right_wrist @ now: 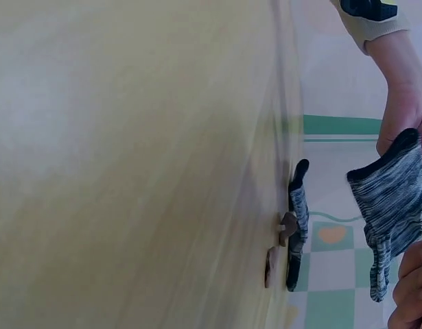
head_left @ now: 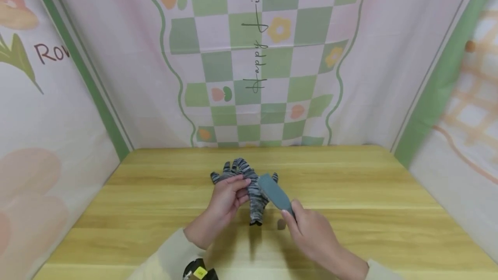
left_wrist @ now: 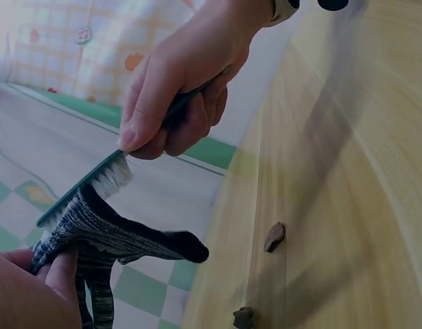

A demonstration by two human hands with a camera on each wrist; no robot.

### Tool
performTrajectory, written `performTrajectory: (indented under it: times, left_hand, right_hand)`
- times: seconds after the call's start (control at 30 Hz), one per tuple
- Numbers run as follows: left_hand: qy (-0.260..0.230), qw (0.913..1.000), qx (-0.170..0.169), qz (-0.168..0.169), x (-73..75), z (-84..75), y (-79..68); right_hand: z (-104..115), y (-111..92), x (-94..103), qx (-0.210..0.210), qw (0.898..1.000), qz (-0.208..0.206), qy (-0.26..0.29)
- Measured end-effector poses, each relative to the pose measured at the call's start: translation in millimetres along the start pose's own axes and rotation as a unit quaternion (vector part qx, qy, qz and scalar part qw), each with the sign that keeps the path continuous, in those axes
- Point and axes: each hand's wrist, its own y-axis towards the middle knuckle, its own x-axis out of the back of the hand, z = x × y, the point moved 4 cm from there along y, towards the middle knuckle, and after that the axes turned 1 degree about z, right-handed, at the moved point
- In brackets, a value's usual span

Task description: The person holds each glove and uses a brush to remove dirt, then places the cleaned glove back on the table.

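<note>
My left hand [head_left: 227,198] grips a grey-and-black striped knit glove [head_left: 256,204] above the table, its dark cuff hanging toward me. In my right hand [head_left: 315,230] is a scrub brush [head_left: 275,191] with a teal back, held by its handle. White bristles [left_wrist: 111,177] face the glove in the left wrist view, and the brush head lies against the knit near my left fingers. A second striped glove [right_wrist: 298,226] lies on the table in the right wrist view. Part of the held glove is hidden behind my left hand.
On the wooden table [head_left: 155,211] lie small brown lumps; a flat one [left_wrist: 274,236] and a jagged one [left_wrist: 243,317] show in the left wrist view. A green-and-white checked curtain [head_left: 249,66] hangs behind the table, with more printed cloth at both sides.
</note>
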Motion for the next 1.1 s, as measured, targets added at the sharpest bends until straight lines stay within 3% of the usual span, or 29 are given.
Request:
performTrajectory:
  times: [0.23, 0.47, 0.77, 1.1]
  left_hand:
    - [-0.006, 1.0, -0.001, -0.007, 0.9, 0.2, 0.1]
    - [-0.004, 0.9999, -0.002, -0.01, 2.8, 0.5, 0.8]
    - [-0.019, 0.9996, -0.013, -0.015, 4.2, -9.6, 1.2]
    - [-0.021, 0.9996, -0.016, -0.01, 8.2, -11.7, 2.9]
  right_hand:
    - [-4, -2, -3.0, -0.037, 0.999, 0.037, -0.01]
    - [-6, -4, -4.6, -0.034, 0.998, 0.039, -0.024]
    - [-20, -4, -8.8, -0.071, 0.993, 0.085, -0.042]
    - [-23, -1, 1.7, -0.095, 0.991, 0.062, -0.064]
